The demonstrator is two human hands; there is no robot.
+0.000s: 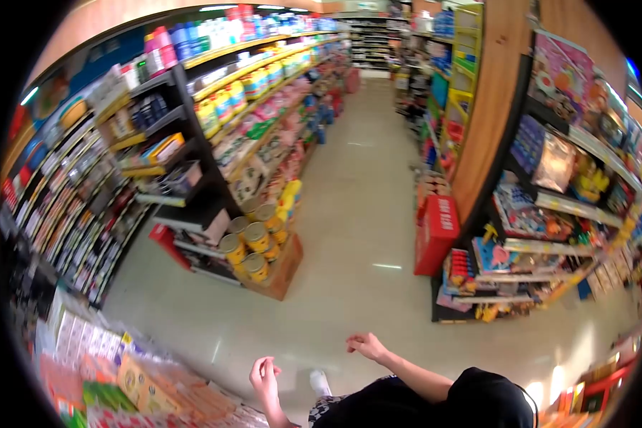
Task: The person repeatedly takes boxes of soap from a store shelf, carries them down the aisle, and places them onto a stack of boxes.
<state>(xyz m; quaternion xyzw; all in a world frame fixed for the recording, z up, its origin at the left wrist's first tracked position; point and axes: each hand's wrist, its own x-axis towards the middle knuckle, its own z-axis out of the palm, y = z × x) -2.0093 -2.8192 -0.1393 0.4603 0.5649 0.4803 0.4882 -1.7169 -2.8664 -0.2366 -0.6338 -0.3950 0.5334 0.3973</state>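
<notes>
My left hand (265, 374) is raised low in the view, over the floor and close to the packaged goods (150, 385) at lower left. Its fingers are loosely bent, and nothing shows in them. To the right, my right hand (367, 345) hangs in the air in front of my body, its fingers drooping and slightly apart. It holds nothing that I can see and touches no shelf. A white shoe (320, 382) shows on the floor between the two hands.
A tiled aisle (357, 178) runs ahead between stocked shelves. Yellow-labelled cans (255, 239) stand on a low cardboard box (285, 269) at its left corner. On the right are a red box (436, 232) and a rack of toys (528, 221). Cosmetics-like shelves (71, 192) line the far left.
</notes>
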